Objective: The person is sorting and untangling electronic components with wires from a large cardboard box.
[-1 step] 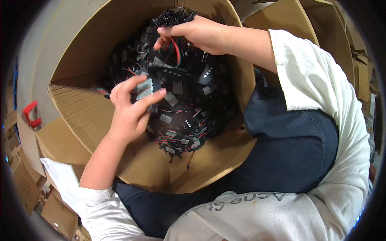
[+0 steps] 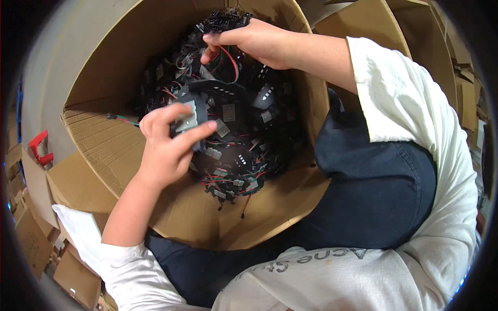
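Observation:
A heap of black plastic parts [image 2: 228, 135] with grey metal plates and thin red, green and black wires fills the large cardboard box [image 2: 111, 155]. My left hand [image 2: 168, 137] is curled at the near left of the heap, thumb and fingers around a dark part with a pale metal plate [image 2: 188, 115], blurred by motion. At the far side my right hand [image 2: 254, 44] is closed on a bunch of small black connectors [image 2: 225, 20]. Red and green wires [image 2: 234, 65] hang below that hand toward the heap. Its lower fingers are partly hidden.
The box wall curves around both hands. Other cardboard boxes [image 2: 363, 31] stand at the far right. A red plastic object [image 2: 40, 147] and a white sheet-like item [image 2: 78, 230] lie to the left, outside the box. My legs [image 2: 373, 192] rest against the near right side.
The plated part has shifted and tilted slightly in my left hand, whose fingers have curled in. Wires below my right hand have swung right; the loose wire end at the left has moved outward.

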Demonstrator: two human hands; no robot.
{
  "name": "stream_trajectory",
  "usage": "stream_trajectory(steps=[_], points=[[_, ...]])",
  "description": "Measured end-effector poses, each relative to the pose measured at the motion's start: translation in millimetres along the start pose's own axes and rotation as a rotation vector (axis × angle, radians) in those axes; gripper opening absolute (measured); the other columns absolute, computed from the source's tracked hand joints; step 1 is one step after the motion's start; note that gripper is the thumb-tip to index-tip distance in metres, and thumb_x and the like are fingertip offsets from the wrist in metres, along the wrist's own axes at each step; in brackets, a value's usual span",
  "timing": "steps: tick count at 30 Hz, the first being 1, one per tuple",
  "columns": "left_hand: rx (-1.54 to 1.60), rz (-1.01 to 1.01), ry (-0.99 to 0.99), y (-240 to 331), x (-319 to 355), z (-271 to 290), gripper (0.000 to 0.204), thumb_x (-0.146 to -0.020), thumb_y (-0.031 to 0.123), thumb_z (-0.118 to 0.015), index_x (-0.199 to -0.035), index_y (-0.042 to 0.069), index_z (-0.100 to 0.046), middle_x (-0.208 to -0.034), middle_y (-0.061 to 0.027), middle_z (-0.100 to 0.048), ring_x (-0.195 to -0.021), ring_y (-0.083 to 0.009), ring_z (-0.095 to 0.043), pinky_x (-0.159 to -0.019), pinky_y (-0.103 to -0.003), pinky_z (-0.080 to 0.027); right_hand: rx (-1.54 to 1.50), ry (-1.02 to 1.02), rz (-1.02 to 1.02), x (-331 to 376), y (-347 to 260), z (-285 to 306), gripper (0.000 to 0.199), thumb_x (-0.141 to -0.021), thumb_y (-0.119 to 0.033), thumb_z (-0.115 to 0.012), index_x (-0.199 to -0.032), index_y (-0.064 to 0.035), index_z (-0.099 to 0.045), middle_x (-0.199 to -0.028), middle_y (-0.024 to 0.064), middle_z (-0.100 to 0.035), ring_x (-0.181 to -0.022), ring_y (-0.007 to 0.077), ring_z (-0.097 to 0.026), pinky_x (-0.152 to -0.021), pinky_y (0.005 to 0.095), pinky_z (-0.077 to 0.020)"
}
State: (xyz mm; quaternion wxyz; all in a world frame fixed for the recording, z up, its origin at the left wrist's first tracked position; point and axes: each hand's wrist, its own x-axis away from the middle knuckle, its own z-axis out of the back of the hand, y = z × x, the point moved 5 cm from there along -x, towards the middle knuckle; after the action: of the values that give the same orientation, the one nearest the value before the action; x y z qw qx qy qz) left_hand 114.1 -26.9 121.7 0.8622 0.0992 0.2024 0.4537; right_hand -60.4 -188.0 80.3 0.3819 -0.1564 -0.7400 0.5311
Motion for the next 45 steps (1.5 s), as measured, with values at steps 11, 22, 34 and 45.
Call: stream_trajectory(steps=[11,22,34,45], points=[[0.220,-0.443,-0.558,66,-31,-23,0.023,-0.069,0.019,-0.072,-0.092,0.022,-0.075,-0.102,0.0047,-0.063,-0.110,-0.0183,-0.057,-0.104,-0.042,-0.042,0.340,-0.397,-0.187,8,28,-29,0.023,-0.097,-0.024,-0.071,-0.102,-0.0026,-0.077,-0.106,0.0049,-0.077,-0.099,0.0151,-0.068,-0.097,0.0310,-0.0492],[0.204,-0.233,-0.028,37,-31,-32,0.043,-0.063,0.002,-0.069,-0.103,0.016,-0.068,-0.123,-0.0073,-0.058,-0.115,-0.0298,-0.055,-0.101,-0.045,-0.041,0.189,-0.108,0.028,-6,23,-4,0.033,-0.091,-0.031,-0.075,-0.077,-0.0013,-0.073,-0.073,0.0075,-0.069,-0.068,0.0167,-0.061,-0.075,0.0345,-0.0466],[0.411,1.389,-0.204,-264,109,-188,0.069,-0.089,0.057,-0.069,-0.112,-0.007,-0.073,-0.115,-0.0273,-0.072,-0.108,-0.0385,-0.070,-0.098,-0.043,-0.050,0.226,-0.065,-0.136,-12,20,-20,0.014,-0.084,-0.006,-0.071,-0.098,-0.0012,-0.070,-0.074,0.0037,-0.065,-0.062,0.0122,-0.053,-0.062,0.0302,-0.0402],[0.271,1.095,-0.341,-130,23,-65,0.033,-0.087,0.035,-0.071,-0.090,0.003,-0.076,-0.091,-0.0192,-0.074,-0.088,-0.0325,-0.072,-0.081,-0.042,-0.056,0.441,-0.151,-0.146,-1,47,10,0.022,-0.092,-0.025,-0.075,-0.092,-0.0044,-0.071,-0.085,0.0028,-0.071,-0.066,0.0125,-0.060,-0.071,0.0300,-0.0478]])
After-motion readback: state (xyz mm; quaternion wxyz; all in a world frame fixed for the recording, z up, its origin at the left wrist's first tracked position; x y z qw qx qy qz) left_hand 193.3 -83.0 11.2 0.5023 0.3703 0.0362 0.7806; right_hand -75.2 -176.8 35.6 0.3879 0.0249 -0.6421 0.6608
